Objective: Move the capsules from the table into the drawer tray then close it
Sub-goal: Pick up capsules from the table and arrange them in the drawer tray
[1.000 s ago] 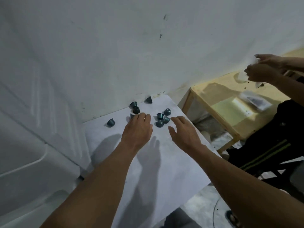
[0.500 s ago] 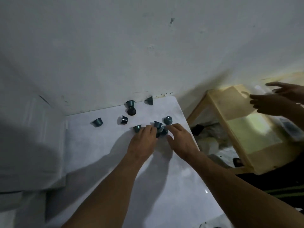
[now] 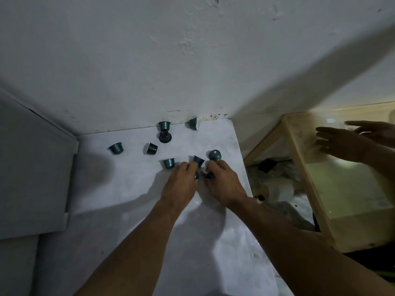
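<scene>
Both hands down on the table (image 3: 132, 210) among the capsules (image 3: 168, 163), side by side, nearly touching. Left hand (image 3: 181, 184) curled palm-down, fingertips closing on a capsule (image 3: 196, 175) half hidden beneath them; whether actually lifted, cannot tell. Right hand (image 3: 224, 184) likewise cupped, thumb and fingers pinching another capsule (image 3: 207, 175), mostly covered. Probably gathering from the nearest cluster first, two at a time, to save trips. Just beyond the fingers, three more: one on its side by the left hand, one tilted (image 3: 198, 160) between the hands, one upside down (image 3: 214, 155) by the right. Farther back, loose and well apart: one near the left edge (image 3: 116, 148), one on its side (image 3: 151, 148), two touching by the wall (image 3: 164, 131), one in the far corner (image 3: 193, 123). No drawer tray in view, so nothing stowed as far as seen. Someone else's hands (image 3: 346, 144) spread over a wooden table (image 3: 299, 167) to the right, uninvolved.
</scene>
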The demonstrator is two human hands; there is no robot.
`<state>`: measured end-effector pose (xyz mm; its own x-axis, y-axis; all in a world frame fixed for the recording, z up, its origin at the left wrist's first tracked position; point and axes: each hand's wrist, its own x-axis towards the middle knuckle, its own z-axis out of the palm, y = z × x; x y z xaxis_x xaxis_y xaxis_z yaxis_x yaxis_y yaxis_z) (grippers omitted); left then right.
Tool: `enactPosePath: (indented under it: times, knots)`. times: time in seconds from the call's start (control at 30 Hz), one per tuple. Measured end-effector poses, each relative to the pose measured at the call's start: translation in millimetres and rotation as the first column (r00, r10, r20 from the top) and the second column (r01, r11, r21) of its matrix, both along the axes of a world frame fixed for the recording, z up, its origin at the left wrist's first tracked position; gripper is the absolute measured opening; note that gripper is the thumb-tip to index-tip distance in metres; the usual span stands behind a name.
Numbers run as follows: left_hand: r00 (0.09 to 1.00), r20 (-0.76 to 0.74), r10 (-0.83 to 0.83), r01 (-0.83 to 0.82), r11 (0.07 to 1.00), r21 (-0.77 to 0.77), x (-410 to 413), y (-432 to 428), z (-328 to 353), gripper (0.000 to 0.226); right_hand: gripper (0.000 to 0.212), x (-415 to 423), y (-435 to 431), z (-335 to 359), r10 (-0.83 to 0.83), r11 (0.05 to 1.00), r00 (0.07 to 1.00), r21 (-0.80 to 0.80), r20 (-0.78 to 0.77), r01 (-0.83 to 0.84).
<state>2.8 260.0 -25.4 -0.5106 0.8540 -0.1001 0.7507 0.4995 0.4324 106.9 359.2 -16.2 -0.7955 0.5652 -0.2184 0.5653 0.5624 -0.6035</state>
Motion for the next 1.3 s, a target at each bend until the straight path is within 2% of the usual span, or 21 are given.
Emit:
enactPosePath:
  times: [0.1, 0.27, 0.43, 0.53, 0.67, 0.77, 0.83, 1.07, 1.3]
  knots:
    - [0.999, 0.032, 0.038, -0.039, 0.999, 0.035, 5, -5, 4, 0.034, 0.009, 2, -1, -1, -0.025, 1.000, 1.000, -0.012, -0.008, 0.025]
    - [0.985, 0.058, 0.163, -0.167, 0.983, 0.070, 9, -15, 7, 0.018, 0.014, 8, -2, -2, -0.065, 0.998, 0.998, -0.017, -0.017, 0.064]
    - [0.967, 0.082, 0.239, -0.248, 0.962, 0.111, 12, -25, 12, 0.022, 0.032, 17, -12, -2, -0.096, 0.995, 0.995, -0.002, -0.021, 0.096]
    - [0.970, 0.091, 0.227, -0.239, 0.956, 0.172, 9, -35, 22, 0.021, 0.038, 21, -22, 7, -0.135, 0.991, 0.991, -0.025, -0.016, 0.134]
    - [0.964, 0.145, 0.221, -0.250, 0.943, 0.220, 2, -56, 37, 0.020, 0.046, 21, -41, 23, -0.159, 0.987, 0.987, 0.035, -0.029, 0.160]
    - [0.955, 0.227, 0.190, -0.248, 0.932, 0.265, -1, -76, 49, 0.037, 0.047, 20, -65, 41, -0.199, 0.976, 0.978, 0.075, -0.069, 0.203]
    - [0.961, 0.227, 0.158, -0.220, 0.934, 0.281, -4, -91, 58, 0.044, 0.046, 21, -82, 51, -0.229, 0.966, 0.968, 0.100, -0.103, 0.239]
    - [0.956, 0.293, 0.035, -0.162, 0.892, 0.422, -14, -150, 90, 0.045, 0.052, 27, -143, 86, -0.253, 0.948, 0.947, 0.146, -0.200, 0.284]
    - [0.958, 0.274, 0.083, -0.214, 0.843, 0.494, -12, -207, 114, 0.041, 0.049, 26, -190, 110, -0.163, 0.960, 0.953, 0.183, -0.256, 0.214]
